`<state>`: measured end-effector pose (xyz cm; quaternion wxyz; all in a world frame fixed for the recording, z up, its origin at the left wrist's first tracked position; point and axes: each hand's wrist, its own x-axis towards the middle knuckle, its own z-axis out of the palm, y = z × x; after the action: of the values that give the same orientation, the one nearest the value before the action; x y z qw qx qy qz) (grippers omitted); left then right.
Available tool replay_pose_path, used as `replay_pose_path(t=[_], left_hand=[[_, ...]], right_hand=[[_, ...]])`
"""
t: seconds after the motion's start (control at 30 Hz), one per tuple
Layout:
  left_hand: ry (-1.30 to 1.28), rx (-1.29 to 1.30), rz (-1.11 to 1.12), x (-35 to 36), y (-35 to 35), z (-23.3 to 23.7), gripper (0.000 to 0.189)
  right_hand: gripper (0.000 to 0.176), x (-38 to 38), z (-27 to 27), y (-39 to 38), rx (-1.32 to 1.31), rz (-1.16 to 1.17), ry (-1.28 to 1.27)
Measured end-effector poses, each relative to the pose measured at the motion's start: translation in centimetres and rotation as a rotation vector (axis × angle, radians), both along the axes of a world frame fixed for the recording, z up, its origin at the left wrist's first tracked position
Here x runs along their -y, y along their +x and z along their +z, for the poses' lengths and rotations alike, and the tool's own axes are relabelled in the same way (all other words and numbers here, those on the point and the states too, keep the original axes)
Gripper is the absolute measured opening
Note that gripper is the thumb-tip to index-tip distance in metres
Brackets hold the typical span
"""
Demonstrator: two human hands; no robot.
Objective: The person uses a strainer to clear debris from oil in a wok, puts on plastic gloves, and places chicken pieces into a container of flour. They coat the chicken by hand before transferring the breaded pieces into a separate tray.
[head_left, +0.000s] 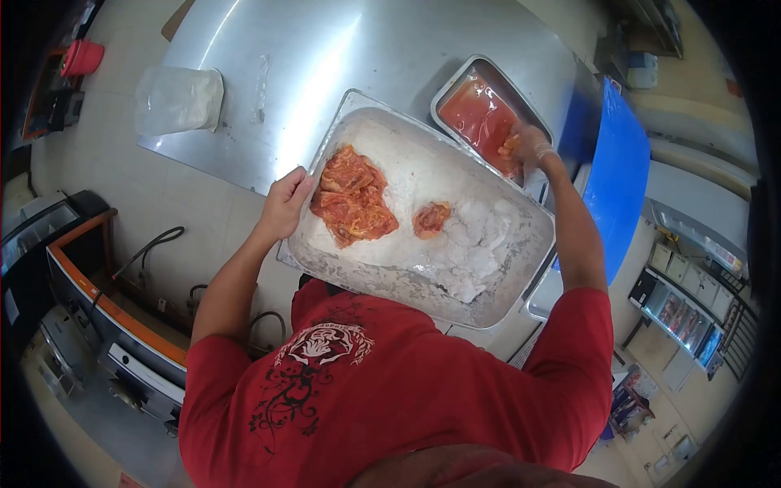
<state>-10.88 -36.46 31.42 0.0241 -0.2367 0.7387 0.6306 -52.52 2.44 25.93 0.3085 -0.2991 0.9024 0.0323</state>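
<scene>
A large metal tray [358,106] of white flour [407,138] lies tilted across the front of the steel table. My left hand [285,202] grips its left rim, thumb on top. In the flour sit a heap of red-orange marinated meat [351,199] and a smaller piece of meat [431,220]; beside them are lumps coated white [480,244]. Beyond the right side stands a smaller metal pan [474,61] of red marinade [476,114]. Inside it, my right hand [534,146], whitened with flour, has its fingers closed on a piece of marinated meat [509,145].
A clear plastic container [181,99] stands at the left end of the steel table [407,49]. A blue panel [606,179] rises on the right, close to my right forearm. An orange-edged counter [122,297] is at the left.
</scene>
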Motion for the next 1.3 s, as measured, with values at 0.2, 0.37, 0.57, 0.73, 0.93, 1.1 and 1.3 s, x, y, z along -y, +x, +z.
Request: replay_pose_path(t=[0.2,0.37,0.57,0.73,0.93,1.1,1.3], left_hand=[[-0.019,-0.056,-0.013,0.3,-0.1,-1.2,0.033],[-0.018,-0.040,-0.022,0.4,0.4,-1.5,0.033],[-0.306,-0.230,0.071,0.3,0.2,-0.2,0.023],[-0.094,-0.197,0.303,1.3,-0.2,5.8,0.018],[-0.302,-0.772,0.079,-4.9,-2.5,15.4,0.027],[-0.221,-1.101,-0.374,-21.4,-3.0,19.9,0.023],[-0.436,-1.035,-1.043,-53.1,4.4,19.2,0.034]], right_hand=[[0.029,2.4,6.1,2.5,0.110,-0.414,-0.255],[0.032,2.6,9.2,3.2,0.286,-0.564,-0.493],[0.035,8.8,22.8,14.9,0.384,-0.430,-0.884],[0.039,14.2,16.5,25.1,0.313,0.023,-0.667],[0.052,14.8,15.6,27.0,0.426,0.117,-0.482],[0.048,1.3,15.1,30.9,0.227,-0.091,-1.171],[0.039,-29.5,20.2,41.1,0.359,-1.037,-2.033]])
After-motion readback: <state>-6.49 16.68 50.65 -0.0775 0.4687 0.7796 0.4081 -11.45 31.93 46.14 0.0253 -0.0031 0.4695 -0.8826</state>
